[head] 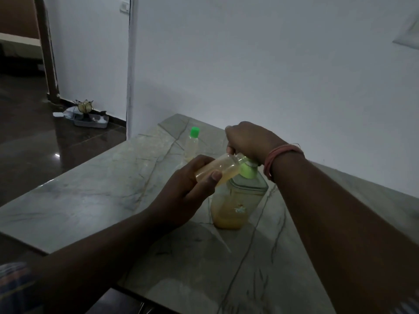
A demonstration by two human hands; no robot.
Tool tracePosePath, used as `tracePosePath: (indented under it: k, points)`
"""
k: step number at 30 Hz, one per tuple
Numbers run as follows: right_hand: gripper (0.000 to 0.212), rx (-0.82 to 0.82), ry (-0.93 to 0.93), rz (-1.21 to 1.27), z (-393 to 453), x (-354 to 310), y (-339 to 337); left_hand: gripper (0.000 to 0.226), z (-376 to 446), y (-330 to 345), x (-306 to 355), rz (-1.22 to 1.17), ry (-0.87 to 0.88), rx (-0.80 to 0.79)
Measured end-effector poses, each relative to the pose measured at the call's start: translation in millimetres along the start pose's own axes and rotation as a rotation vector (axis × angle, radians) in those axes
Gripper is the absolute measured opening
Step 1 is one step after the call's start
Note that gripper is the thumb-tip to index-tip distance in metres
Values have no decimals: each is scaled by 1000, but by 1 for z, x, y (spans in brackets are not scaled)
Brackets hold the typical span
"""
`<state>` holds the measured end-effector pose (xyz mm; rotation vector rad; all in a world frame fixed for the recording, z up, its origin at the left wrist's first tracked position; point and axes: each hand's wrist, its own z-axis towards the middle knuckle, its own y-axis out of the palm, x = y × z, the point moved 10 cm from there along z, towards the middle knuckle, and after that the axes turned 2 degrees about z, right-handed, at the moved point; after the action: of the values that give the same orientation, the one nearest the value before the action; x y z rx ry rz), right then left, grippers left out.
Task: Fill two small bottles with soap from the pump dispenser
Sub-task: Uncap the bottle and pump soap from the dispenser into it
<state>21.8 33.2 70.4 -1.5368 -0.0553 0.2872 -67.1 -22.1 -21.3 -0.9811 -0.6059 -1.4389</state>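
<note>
A clear pump dispenser (238, 200) with a green collar and orange-yellow soap in its lower part stands on the marble table (90, 200). My right hand (247, 139) is curled over the pump head on top of it. My left hand (192, 186) grips a small clear bottle (220, 166), tilted on its side, with its open mouth up against the pump's spout; it holds some yellowish soap. A second small bottle (192, 143) with a green cap stands upright farther back on the table.
A white wall runs right behind the table. The table's left edge drops to a dark glossy floor. A grey tray with a flower-shaped ornament (88, 114) lies on the floor by the wall corner, far left.
</note>
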Motion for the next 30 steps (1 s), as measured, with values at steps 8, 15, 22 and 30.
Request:
tracePosePath:
  k: [8, 15, 22, 30]
  points:
    - [40, -9, 29, 158, 0, 5, -7, 44, 0, -1, 2, 11, 31, 4]
    - [30, -60, 57, 100, -3, 0, 0, 41, -3, 0, 3, 72, 9, 0]
    - [34, 34, 62, 83, -5, 5, -5, 38, -2, 1, 2, 68, 42, 18]
    - [32, 44, 125, 47, -4, 12, -7, 40, 1, 2, 0, 50, 52, 0]
